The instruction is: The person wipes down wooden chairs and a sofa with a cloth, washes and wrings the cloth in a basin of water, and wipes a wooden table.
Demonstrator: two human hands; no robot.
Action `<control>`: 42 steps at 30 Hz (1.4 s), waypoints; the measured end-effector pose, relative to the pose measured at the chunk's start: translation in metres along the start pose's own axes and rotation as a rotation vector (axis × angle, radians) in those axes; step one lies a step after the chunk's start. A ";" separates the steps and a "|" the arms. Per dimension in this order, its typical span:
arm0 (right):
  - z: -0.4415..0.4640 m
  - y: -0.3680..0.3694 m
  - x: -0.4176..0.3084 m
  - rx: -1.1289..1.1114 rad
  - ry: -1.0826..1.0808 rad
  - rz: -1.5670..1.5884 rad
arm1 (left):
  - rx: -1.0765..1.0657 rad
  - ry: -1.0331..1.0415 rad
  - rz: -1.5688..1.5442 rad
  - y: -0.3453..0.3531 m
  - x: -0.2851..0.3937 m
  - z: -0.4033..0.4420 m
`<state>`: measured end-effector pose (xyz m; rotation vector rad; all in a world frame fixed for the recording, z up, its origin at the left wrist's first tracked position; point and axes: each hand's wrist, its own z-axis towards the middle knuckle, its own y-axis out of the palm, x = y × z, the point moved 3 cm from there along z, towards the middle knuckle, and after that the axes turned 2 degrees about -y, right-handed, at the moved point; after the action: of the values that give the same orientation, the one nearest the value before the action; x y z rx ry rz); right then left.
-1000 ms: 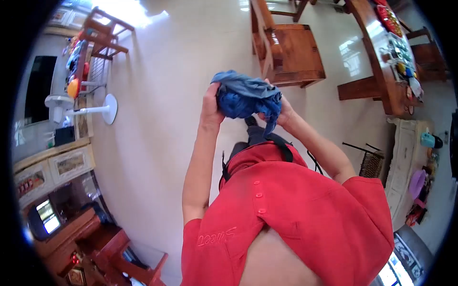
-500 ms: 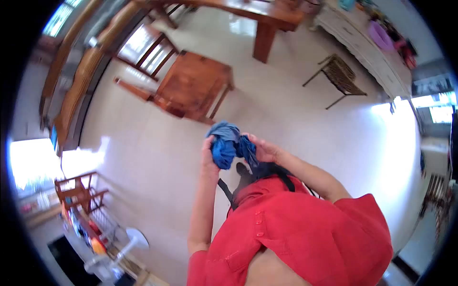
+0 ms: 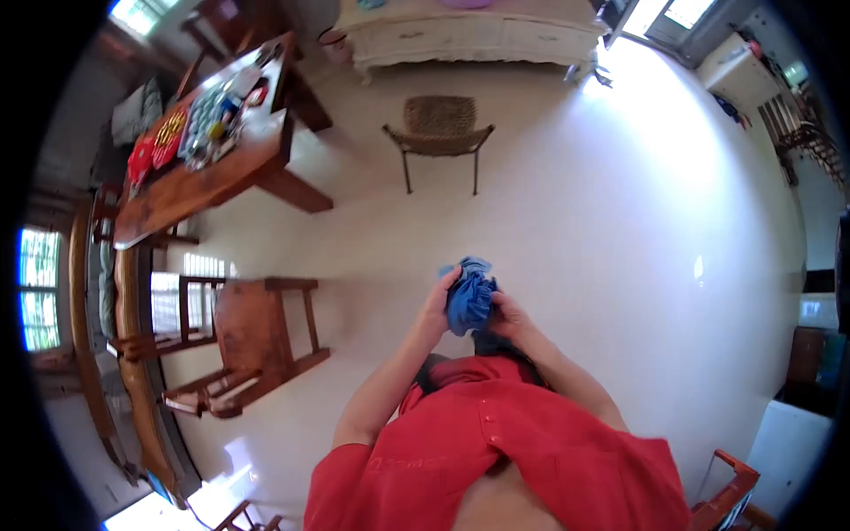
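Observation:
A crumpled bundle of blue cloth (image 3: 471, 299), lighter blue at the top and darker below, is held in front of my red shirt. My left hand (image 3: 440, 296) grips its left side, the thumb lying over the upper edge. On the other side, my right hand (image 3: 508, 314) has its fingers closed on the lower right of the bundle. Folds hide some of the fingertips. What kind of cloth item it is, I cannot tell.
A wooden chair (image 3: 257, 327) stands to the left. Beyond it is a wooden table (image 3: 221, 190) with several items on top. A woven chair (image 3: 440, 119) stands ahead, before a white cabinet (image 3: 460, 40). Pale floor (image 3: 584, 230) stretches to the right.
My view has swung to the right, so the woven chair and white cabinet are now straight ahead. My hands have come closer together, and the cloth is gathered into a tighter bundle.

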<state>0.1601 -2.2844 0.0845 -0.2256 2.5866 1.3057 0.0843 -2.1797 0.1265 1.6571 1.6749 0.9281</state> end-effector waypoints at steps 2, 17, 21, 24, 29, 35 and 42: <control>-0.006 -0.016 -0.074 0.156 -0.084 0.016 | -0.164 -0.097 0.062 0.065 0.004 0.038; 0.085 0.005 -0.372 0.217 -0.365 0.209 | 0.124 -0.243 0.341 0.178 0.139 0.329; 0.123 0.004 -0.427 0.194 -0.358 0.230 | 0.092 -0.244 0.383 0.221 0.172 0.384; 0.148 0.032 -0.485 0.262 -0.364 0.172 | 0.046 -0.226 0.388 0.251 0.205 0.437; 0.232 0.027 -0.580 0.076 -0.219 0.106 | 0.008 -0.149 0.342 0.296 0.257 0.499; 0.330 0.068 -0.707 0.061 -0.259 -0.294 | 0.118 0.125 0.433 0.357 0.327 0.563; 0.458 0.127 -0.808 0.041 -0.306 -0.224 | 0.429 0.290 0.572 0.413 0.446 0.599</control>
<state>0.9689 -1.8140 0.1428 -0.2750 2.2568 1.1112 0.7930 -1.7048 0.1446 2.4740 1.6963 1.1728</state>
